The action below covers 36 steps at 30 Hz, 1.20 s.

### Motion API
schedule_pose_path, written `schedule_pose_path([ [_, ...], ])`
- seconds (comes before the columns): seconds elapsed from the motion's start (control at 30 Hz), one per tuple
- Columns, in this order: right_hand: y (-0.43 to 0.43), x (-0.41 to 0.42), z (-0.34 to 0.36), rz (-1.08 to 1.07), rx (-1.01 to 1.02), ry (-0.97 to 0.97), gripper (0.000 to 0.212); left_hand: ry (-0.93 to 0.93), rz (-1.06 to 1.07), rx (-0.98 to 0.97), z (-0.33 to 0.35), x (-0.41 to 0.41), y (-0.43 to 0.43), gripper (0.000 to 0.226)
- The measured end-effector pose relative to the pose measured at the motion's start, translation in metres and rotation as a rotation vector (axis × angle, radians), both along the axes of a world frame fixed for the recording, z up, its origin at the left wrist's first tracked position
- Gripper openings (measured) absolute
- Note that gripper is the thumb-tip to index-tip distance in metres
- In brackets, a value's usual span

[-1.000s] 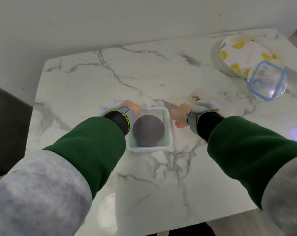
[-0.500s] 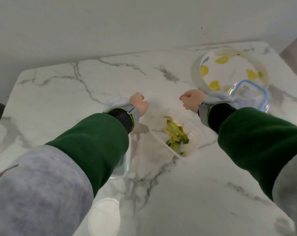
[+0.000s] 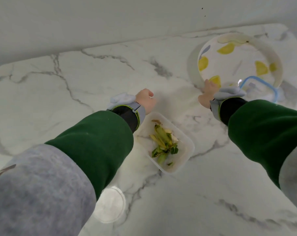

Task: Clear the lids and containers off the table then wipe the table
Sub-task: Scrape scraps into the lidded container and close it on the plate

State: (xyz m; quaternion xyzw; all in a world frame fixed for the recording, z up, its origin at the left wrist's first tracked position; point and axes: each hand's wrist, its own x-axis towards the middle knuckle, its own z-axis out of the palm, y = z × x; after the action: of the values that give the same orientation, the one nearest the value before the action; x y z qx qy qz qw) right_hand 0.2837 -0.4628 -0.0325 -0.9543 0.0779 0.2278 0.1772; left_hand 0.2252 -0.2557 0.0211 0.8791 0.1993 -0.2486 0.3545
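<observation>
On the marble tabletop (image 3: 212,193), a round lid (image 3: 110,204) lies nearest, then a tub (image 3: 185,150) of green scraps. Beyond, the left hand (image 3: 146,101) hovers curled and empty; the right hand (image 3: 206,94) is at the rim of the plate (image 3: 239,60), grip unclear. Clearing seems barely begun; lifting needs a firm hold.

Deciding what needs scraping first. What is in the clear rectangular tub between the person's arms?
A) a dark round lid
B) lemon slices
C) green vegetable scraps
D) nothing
C: limp green and yellowish vegetable scraps lie inside the clear tub on the marble table.
</observation>
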Motion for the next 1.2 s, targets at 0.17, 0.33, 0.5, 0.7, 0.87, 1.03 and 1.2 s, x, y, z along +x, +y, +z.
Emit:
schedule_pose_path([
  [0.17, 0.004, 0.002, -0.008, -0.008, 0.018, 0.028, 0.058, 0.02, 0.013, 0.013, -0.007, 0.001, 0.004, 0.037],
  [0.33, 0.03, -0.003, -0.003, 0.05, 0.109, 0.098, 0.056, 0.08, -0.028, 0.068, -0.004, -0.008, 0.012, 0.033],
  [0.5, 0.077, -0.022, 0.005, 0.14, 0.246, 0.198, 0.054, 0.237, -0.141, 0.128, -0.003, -0.034, 0.025, 0.033],
  [0.7, 0.105, -0.063, 0.003, 0.128, 0.409, 0.219, 0.05, 0.236, -0.169, 0.097, -0.006, -0.068, 0.039, 0.037],
  [0.87, 0.117, -0.082, 0.009, 0.0, 0.442, 0.19, 0.045, 0.197, -0.207, 0.124, 0.0, -0.082, 0.049, 0.033],
  [1.03, 0.122, -0.098, 0.011, 0.012, 0.432, 0.171, 0.057, 0.156, -0.173, 0.081, 0.016, -0.086, 0.069, 0.03],
  [1.2, 0.138, -0.114, 0.015, -0.069, 0.446, 0.245, 0.063, 0.154, -0.209, 0.101, 0.025, -0.099, 0.083, 0.032],
])
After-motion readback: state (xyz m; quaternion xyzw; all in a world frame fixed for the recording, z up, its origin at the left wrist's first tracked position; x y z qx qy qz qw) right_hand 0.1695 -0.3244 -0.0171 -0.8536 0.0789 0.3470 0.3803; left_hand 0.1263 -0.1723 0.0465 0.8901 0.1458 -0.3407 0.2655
